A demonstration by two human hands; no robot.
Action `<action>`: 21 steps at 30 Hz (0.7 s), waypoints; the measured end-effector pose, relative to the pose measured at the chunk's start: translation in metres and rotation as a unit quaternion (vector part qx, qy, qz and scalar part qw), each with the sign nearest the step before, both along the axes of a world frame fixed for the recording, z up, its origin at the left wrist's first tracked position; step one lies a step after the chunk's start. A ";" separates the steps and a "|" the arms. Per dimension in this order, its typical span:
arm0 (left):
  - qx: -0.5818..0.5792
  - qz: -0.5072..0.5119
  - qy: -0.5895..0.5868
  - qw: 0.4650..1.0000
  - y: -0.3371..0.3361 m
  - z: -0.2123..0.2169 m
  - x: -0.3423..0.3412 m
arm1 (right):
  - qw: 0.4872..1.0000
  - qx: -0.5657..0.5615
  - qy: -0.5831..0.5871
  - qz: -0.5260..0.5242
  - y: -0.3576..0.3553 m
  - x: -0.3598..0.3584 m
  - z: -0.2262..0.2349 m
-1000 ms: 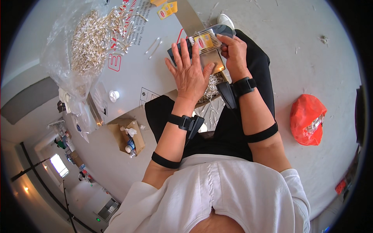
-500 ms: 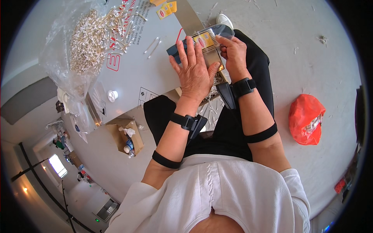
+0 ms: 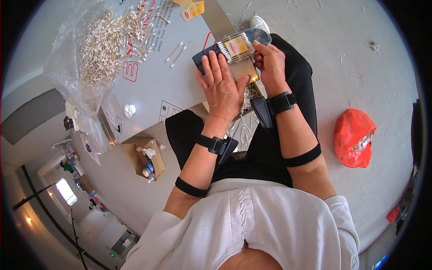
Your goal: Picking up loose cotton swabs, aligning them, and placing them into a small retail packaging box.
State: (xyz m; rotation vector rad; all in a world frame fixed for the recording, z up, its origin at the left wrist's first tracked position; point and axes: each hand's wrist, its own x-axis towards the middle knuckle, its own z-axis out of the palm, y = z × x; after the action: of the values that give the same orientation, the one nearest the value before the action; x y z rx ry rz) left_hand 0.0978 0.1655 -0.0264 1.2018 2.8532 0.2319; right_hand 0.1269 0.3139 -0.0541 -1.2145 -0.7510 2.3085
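A small clear plastic bag (image 3: 236,47) holds a row of cotton swabs and a yellow card, and lies on a glossy dark surface at the table's right edge. My left hand (image 3: 221,85) rests flat to its left, fingers stretched out, their tips on the dark surface beside the swabs. With thumb and forefinger my right hand (image 3: 270,62) pinches the bag's right end; its other fingers are curled in. Below the hands, an open box (image 3: 250,95) of loose cotton swabs is partly hidden by my wrists.
On the grey table (image 3: 153,81), a large clear bag spills a heap of cotton swabs (image 3: 102,49). Two loose swabs (image 3: 177,54), yellow cards (image 3: 192,11) and a white round cap (image 3: 129,110) lie nearby. A cardboard box (image 3: 143,157) and a red bag (image 3: 354,138) stand on the floor.
My left hand has slid a little left, off the swabs, so more of the row and the yellow card shows. The right hand keeps its pinch, almost unmoved.
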 end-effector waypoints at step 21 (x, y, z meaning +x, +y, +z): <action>0.028 0.005 -0.038 0.999 0.003 0.000 0.020 | 1.000 -0.005 0.007 0.001 -0.001 0.002 0.005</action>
State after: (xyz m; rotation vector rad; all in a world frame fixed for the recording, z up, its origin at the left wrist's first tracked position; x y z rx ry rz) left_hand 0.1179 0.1686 -0.0260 1.1620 2.8067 0.3524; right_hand 0.1289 0.3127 -0.0490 -1.2013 -0.7357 2.3226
